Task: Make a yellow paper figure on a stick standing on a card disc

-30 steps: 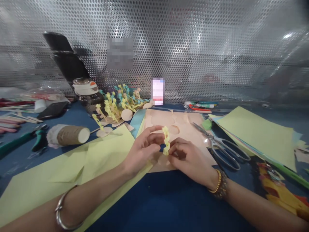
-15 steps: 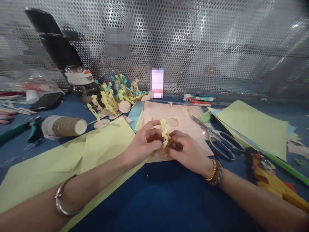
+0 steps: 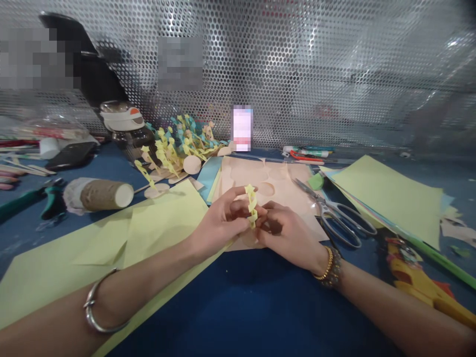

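Observation:
A small folded chain of yellow paper links stands upright between my hands. My left hand pinches its lower part from the left, and my right hand holds it from the right, fingers curled in. Both hands hover over a peach paper sheet with round holes cut from it. A pair of steel scissors lies open a little to the right of my right hand, not touching it.
Pale green paper sheets lie under my left forearm, with more at right. Behind stands a heap of yellow and blue paper chains. A cardboard roll, green-handled pliers and pens lie on the blue table before a perforated metal wall.
The view has tilted and shifted since a second ago, so the table sits higher in the picture. My fingers have shifted slightly on the yellow chain, and its top now leans a little left.

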The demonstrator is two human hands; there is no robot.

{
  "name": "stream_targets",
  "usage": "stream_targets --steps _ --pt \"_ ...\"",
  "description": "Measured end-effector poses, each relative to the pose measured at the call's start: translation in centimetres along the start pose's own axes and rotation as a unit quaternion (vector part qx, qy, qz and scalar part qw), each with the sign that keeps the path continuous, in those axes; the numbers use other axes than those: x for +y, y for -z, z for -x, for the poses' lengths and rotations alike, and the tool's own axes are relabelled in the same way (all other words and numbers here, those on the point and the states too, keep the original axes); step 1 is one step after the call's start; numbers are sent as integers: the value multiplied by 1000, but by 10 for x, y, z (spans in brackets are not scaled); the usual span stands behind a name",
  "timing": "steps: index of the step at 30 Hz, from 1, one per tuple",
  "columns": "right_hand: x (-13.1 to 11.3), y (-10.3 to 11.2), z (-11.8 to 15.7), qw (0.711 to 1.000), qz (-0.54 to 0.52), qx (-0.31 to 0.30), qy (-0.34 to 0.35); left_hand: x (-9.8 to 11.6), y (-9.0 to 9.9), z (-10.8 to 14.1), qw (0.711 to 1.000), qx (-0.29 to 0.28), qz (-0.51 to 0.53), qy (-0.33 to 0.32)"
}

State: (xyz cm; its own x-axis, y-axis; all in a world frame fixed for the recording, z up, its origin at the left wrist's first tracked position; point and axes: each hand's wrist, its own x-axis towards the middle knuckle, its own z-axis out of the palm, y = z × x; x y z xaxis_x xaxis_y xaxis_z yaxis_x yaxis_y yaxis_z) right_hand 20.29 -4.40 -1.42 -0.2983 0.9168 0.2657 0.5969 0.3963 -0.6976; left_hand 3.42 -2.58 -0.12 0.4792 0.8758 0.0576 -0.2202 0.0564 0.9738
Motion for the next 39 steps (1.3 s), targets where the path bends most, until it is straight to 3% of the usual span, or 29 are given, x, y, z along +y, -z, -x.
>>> stream_targets --steps 10,13,16,19,26,39 --pt "2 -1 2 1000 -17 -3 7 -1 1 0 999 -26 -21 0" --pt "2 1 1 999 -23 26 11 -4 1 2 989 33 -137 -36" --pt "1 2 0 998 -22 55 19 -4 -2 4 950 81 -296 -52" --pt "0 1 1 997 -4 70 22 -2 -5 5 921 109 -373 -39" --pt "-1 -4 2 996 35 79 34 -1 -6 7 908 161 -383 -53" --pt "-1 -2 2 996 36 72 31 -2 -5 9 908 145 -386 -67"
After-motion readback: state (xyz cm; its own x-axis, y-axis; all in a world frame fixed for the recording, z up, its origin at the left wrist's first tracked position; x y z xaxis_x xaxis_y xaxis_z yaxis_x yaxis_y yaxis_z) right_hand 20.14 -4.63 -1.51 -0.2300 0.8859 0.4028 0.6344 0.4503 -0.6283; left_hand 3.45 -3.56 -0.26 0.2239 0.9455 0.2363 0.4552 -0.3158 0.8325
